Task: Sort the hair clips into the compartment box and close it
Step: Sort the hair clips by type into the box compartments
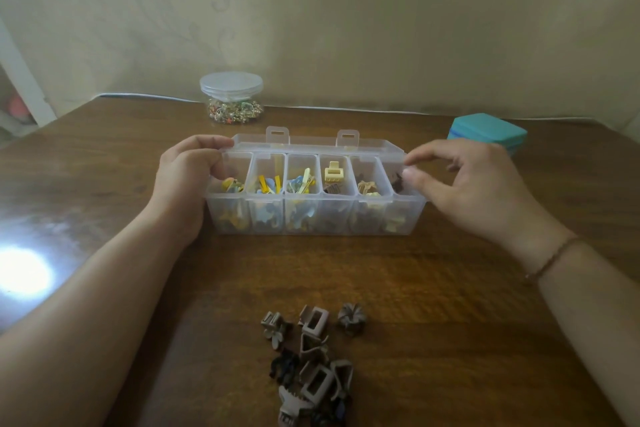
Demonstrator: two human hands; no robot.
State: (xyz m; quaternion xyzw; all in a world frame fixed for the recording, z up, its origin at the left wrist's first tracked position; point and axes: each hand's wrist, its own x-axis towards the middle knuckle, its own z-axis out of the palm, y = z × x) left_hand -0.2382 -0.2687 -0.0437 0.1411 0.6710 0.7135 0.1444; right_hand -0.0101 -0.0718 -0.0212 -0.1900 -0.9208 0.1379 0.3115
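A clear compartment box (313,215) stands mid-table with its lid (311,142) swung open behind it. Its several compartments hold yellow, blue, cream and brown hair clips. My left hand (188,180) grips the box's left end, thumb inside the leftmost compartment, fingers curled over the back corner. My right hand (464,184) hovers at the right end with fingers loosely bent, thumb tip at the rim of the rightmost compartment; it holds nothing. A pile of grey, taupe and black hair clips (311,364) lies on the table near me.
A clear round jar (231,97) with small colourful pieces stands at the back near the wall. A teal box (488,133) sits at the back right. Bright glare marks the wooden table (450,305) at the left.
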